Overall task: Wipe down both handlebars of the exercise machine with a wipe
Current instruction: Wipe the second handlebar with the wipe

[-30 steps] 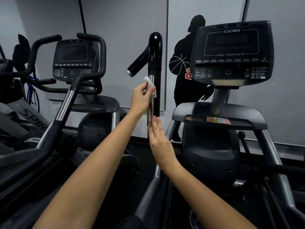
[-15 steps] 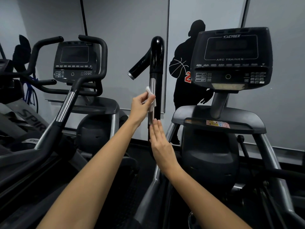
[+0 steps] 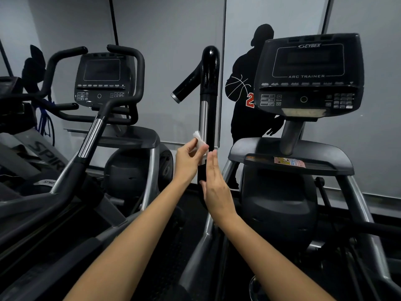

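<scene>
Between our two hands stands the handlebar (image 3: 208,127), an upright black post with a chrome strip down its left side and a glossy rounded top from which a short black branch grip (image 3: 186,88) angles down to the left. Our left hand (image 3: 188,158) pinches the wipe (image 3: 198,139), a small crumpled white piece, between thumb and curled fingers (image 3: 202,149) and presses it against the chrome strip, low on the post. The wipe's upper corner sticks up just above those fingertips.

Just to the right of the left fingers, our right hand (image 3: 214,187) is held flat and edge-on, its fingers (image 3: 212,161) straight and pressed together, lying against the front of the post. The right thumb sits on the left side of the post, below the wipe. The two hands nearly touch at the fingertips; we cannot tell whether they meet.

Up and to the right of the right fingers is the machine's console (image 3: 308,74), marked CYBEX and ARC TRAINER, with a dark tray (image 3: 290,157) under it. Well to the left of the left fingers stands a second exercise machine (image 3: 102,81) with its own screen and curved black bars. Behind the post, on the grey wall (image 3: 169,40), is a black silhouette of a basketball player (image 3: 245,92).
</scene>
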